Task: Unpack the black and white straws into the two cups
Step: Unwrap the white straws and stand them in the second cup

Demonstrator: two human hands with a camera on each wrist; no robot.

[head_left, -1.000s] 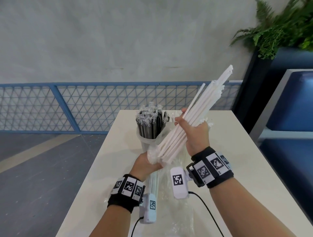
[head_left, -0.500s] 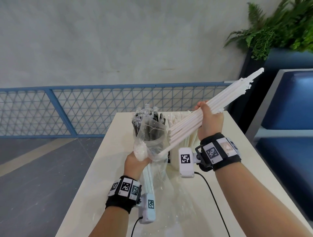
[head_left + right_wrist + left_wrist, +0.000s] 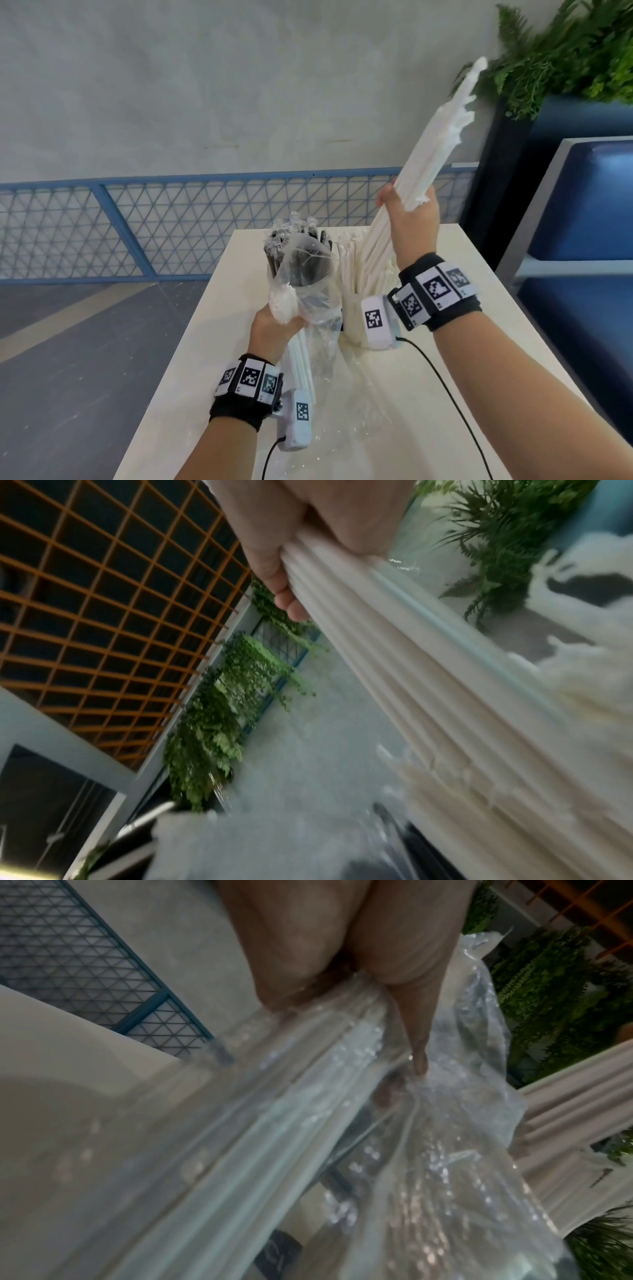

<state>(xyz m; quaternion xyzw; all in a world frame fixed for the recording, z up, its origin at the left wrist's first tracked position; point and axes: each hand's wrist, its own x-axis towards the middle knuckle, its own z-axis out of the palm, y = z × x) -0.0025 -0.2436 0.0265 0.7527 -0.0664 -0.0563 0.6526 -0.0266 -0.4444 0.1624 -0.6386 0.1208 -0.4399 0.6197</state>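
Observation:
My right hand (image 3: 409, 219) grips a thick bundle of white straws (image 3: 433, 144), tilted steeply, its lower ends down among the white straws standing in the right cup (image 3: 352, 322). In the right wrist view the fingers (image 3: 291, 599) curl round the same bundle (image 3: 411, 669). My left hand (image 3: 274, 325) holds the clear plastic bag (image 3: 308, 284) by its open mouth, with a few white straws (image 3: 301, 356) left inside. The left wrist view shows the fingers (image 3: 414, 1042) clamped on the crinkled bag (image 3: 445, 1164). Behind the bag stands the left cup, full of black straws (image 3: 277, 246).
The cups stand at the far end of a narrow cream table (image 3: 462, 342). A blue mesh railing (image 3: 137, 222) runs behind it, and a blue bench (image 3: 589, 240) with a fern planter (image 3: 565, 58) sits to the right. Wrist camera cables (image 3: 442, 380) trail over the table.
My right hand has drawn the white bundle clear of the bag, swung it upright and to the right, and lowered its ends into the right cup. The left hand stayed holding the bag.

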